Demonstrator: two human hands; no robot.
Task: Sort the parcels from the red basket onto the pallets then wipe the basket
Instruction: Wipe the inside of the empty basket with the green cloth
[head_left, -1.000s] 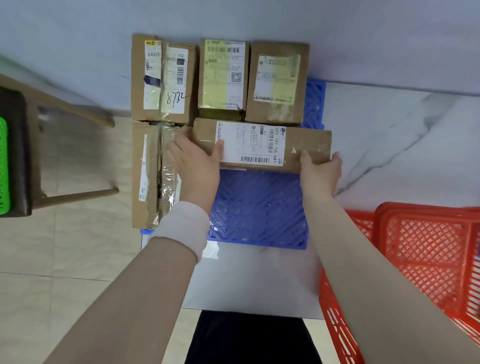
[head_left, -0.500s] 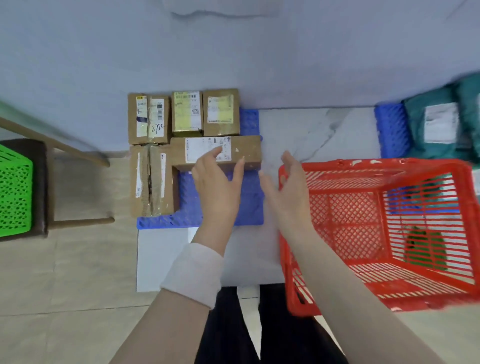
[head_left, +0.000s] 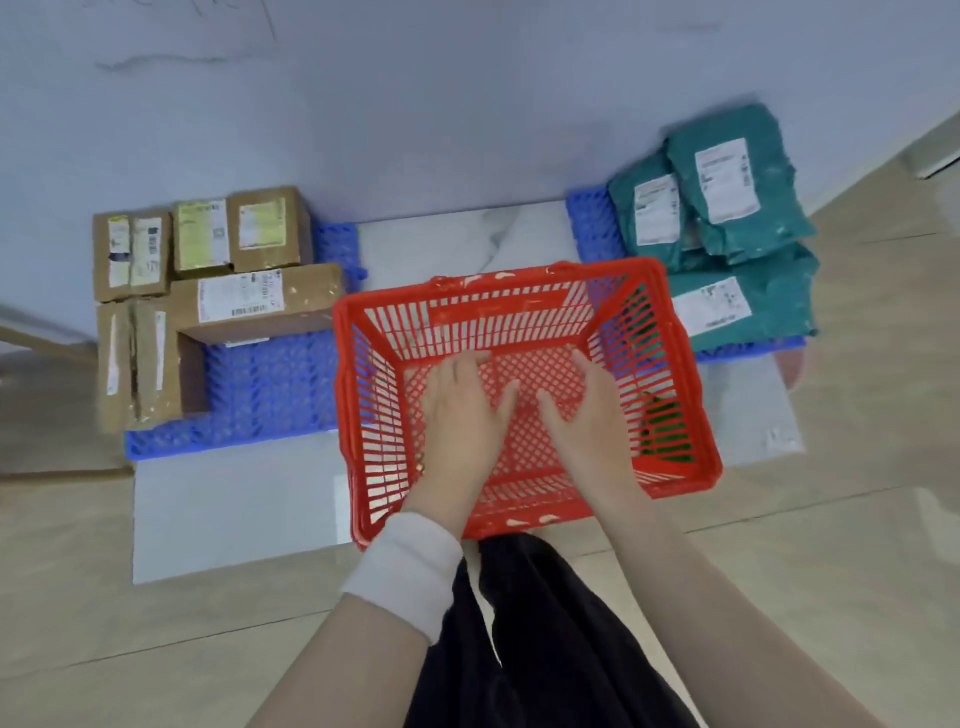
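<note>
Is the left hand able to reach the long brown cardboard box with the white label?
Probably, but not straight across: the left hand lies inside the red plastic basket, whose side wall stands between it and the long brown cardboard box. Up over the rim looks free.

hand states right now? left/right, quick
Left hand: open, fingers spread inside the red basket, holding nothing.
Right hand: open, also inside the basket, holding nothing.

The red basket (head_left: 493, 322) is gleaming, glossy moulded plastic. Left of it, matt cardboard boxes (head_left: 265, 228) with paper labels (head_left: 241, 299) are sitting on a blue plastic pallet (head_left: 270, 384); right of it, crinkled teal plastic mailers (head_left: 753, 218). I'm wearing a white cloth wristband (head_left: 410, 566).
</note>
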